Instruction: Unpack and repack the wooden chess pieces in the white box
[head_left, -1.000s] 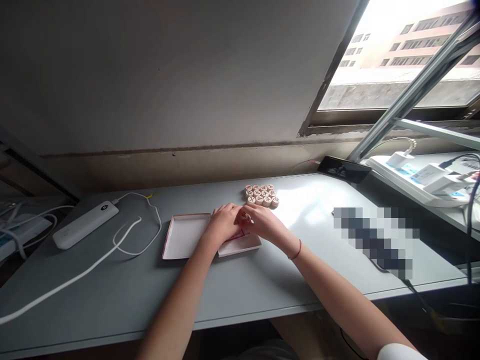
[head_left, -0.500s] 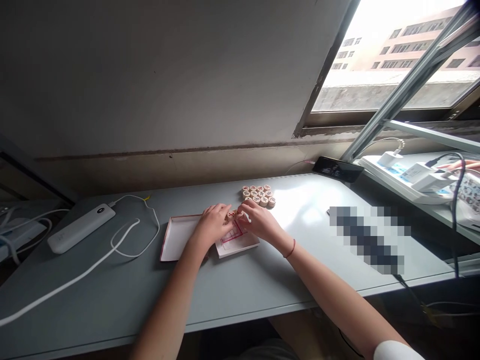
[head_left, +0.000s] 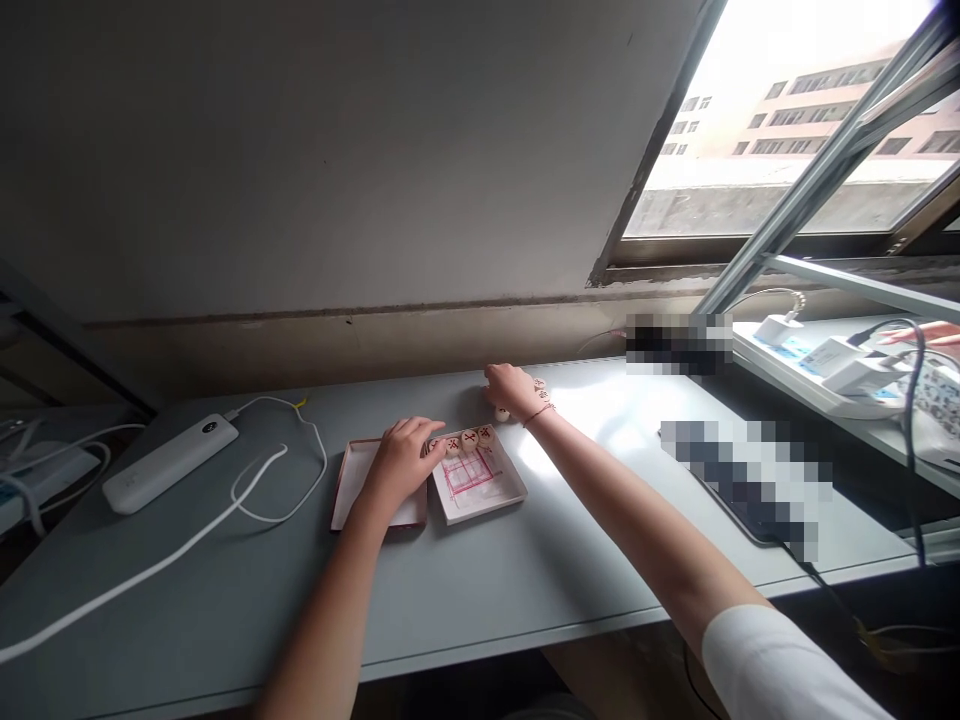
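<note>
A shallow white box tray (head_left: 484, 490) with a red grid printed inside lies on the grey table (head_left: 525, 570). Three round wooden chess pieces (head_left: 469, 439) with red marks stand in a row along its far edge. The box's other half (head_left: 352, 480), red-rimmed, lies just left of it. My left hand (head_left: 401, 458) rests across both halves, its fingers stretched toward the leftmost piece. My right hand (head_left: 511, 388) reaches farther back and lies curled over the pile of wooden pieces (head_left: 538, 384), hiding most of it.
A white power bank (head_left: 169, 455) and its looping white cable (head_left: 255, 495) lie at the left. At the right, a shelf holds a power strip with chargers (head_left: 817, 360), with another person's hand (head_left: 911, 335) over it. A wall and a window frame stand behind.
Both hands were together over the tray, setting pieces down. The right hand has since moved back to the pile. The left hand has slid left, uncovering the tray and three pieces.
</note>
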